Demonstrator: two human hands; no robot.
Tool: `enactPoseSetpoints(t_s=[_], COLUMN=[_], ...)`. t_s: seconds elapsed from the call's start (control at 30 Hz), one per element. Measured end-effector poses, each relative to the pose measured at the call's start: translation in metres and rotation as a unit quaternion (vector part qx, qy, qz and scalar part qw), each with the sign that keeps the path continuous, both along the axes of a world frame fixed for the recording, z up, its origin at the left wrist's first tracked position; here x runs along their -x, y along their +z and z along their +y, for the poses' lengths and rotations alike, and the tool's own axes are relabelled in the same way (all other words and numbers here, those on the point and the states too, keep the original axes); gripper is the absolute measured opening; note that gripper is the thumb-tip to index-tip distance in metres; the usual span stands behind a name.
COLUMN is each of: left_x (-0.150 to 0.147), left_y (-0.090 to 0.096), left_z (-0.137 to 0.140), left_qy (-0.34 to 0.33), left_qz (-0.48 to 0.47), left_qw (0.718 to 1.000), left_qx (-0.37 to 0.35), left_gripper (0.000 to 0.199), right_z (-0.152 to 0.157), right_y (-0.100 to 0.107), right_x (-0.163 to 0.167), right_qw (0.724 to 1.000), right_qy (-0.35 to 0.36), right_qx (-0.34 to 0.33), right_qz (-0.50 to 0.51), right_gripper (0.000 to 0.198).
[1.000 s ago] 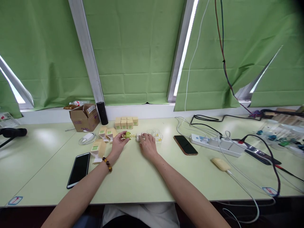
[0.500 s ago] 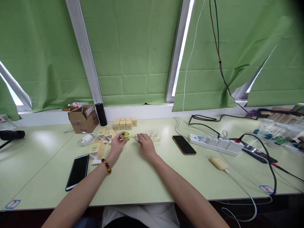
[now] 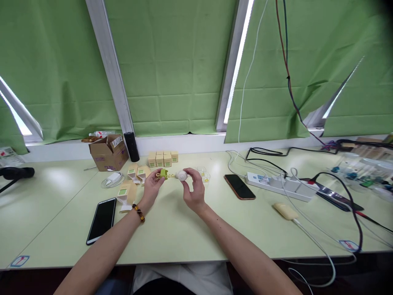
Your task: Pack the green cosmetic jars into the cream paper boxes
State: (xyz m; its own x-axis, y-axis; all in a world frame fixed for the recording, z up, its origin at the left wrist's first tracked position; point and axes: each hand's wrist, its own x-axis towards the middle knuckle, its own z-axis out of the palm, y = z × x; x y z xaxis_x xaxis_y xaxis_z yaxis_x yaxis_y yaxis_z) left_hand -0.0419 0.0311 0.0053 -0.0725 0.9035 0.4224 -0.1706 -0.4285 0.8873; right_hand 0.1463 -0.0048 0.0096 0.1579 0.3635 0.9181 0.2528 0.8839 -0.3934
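My left hand (image 3: 151,186) is closed on a small yellow-green piece (image 3: 163,173), with a thin loop showing at its left side. A short curly yellowish strand (image 3: 171,175) runs from this piece towards a white round knob-like part (image 3: 181,175). My right hand (image 3: 194,190) pinches that white part between thumb and fingertips. Both hands are above the table, with the two pieces between them. Just behind my right hand lie small clear round containers (image 3: 205,176) with yellow bits in them, partly hidden by its fingers.
Small tan boxes (image 3: 163,159) stand in a row behind my hands; opened ones (image 3: 127,192) are left. Phones lie on both sides (image 3: 102,220) (image 3: 239,187). A power strip (image 3: 279,186) with cables, a cardboard box (image 3: 108,153) and a black cylinder (image 3: 131,146) are also on the table (image 3: 172,237).
My right hand has turned, its thumb and fingers opening into a wider pinch, so the white round part shows fully. My left hand keeps its hold on the yellow-green piece.
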Motion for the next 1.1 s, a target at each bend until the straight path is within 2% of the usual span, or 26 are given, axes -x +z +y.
enactPoseSetpoints(t_s=[0.07, 0.1, 0.23, 0.3, 0.33, 0.43, 0.63, 0.77, 0.83, 1.0, 1.1], left_x=[0.000, 0.000, 0.001, 0.001, 0.001, 0.001, 0.002, 0.002, 0.002, 0.003, 0.003], left_y=[0.000, 0.000, -0.002, -0.003, -0.004, -0.007, -0.010, -0.009, -0.009, -0.008, -0.007], left_z=[0.000, 0.000, 0.001, 0.002, 0.002, 0.004, 0.006, 0.005, 0.004, 0.003, 0.001], left_qy=[0.000, -0.001, -0.007, -0.009, -0.011, -0.019, -0.048, -0.066, -0.072, -0.084, -0.093], left_qz=[-0.002, -0.004, -0.004, -0.002, -0.001, -0.001, -0.004, -0.009, -0.011, -0.002, -0.003], left_qw=[1.000, 1.000, 1.000, 1.000, 1.000, 1.000, 0.999, 0.998, 0.997, 0.996, 0.995], left_qx=[-0.001, 0.000, 0.008, 0.011, 0.013, 0.014, 0.001, -0.005, -0.006, -0.019, -0.029], left_gripper=[0.055, 0.055, 0.055, 0.056, 0.056, 0.056, 0.055, 0.056, 0.057, 0.057, 0.055], right_z=[-0.002, -0.002, 0.006, 0.013, 0.016, 0.021, 0.021, 0.017, 0.015, 0.012, 0.013], right_y=[0.002, 0.003, 0.002, 0.000, -0.001, -0.004, -0.004, -0.003, -0.003, -0.001, -0.002], right_x=[0.004, 0.005, 0.003, 0.000, -0.002, -0.005, -0.005, -0.005, -0.004, -0.002, 0.001], right_qw=[0.989, 0.973, 0.862, 0.812, 0.795, 0.775, 0.771, 0.780, 0.800, 0.883, 0.909], right_qy=[0.081, 0.128, 0.304, 0.350, 0.361, 0.371, 0.384, 0.380, 0.364, 0.254, 0.196], right_qx=[0.092, 0.143, 0.315, 0.362, 0.377, 0.392, 0.396, 0.391, 0.376, 0.324, 0.313], right_qz=[0.084, 0.128, 0.256, 0.296, 0.310, 0.329, 0.318, 0.305, 0.292, 0.226, 0.193], right_gripper=[0.043, 0.045, 0.045, 0.042, 0.042, 0.040, 0.038, 0.040, 0.042, 0.051, 0.048])
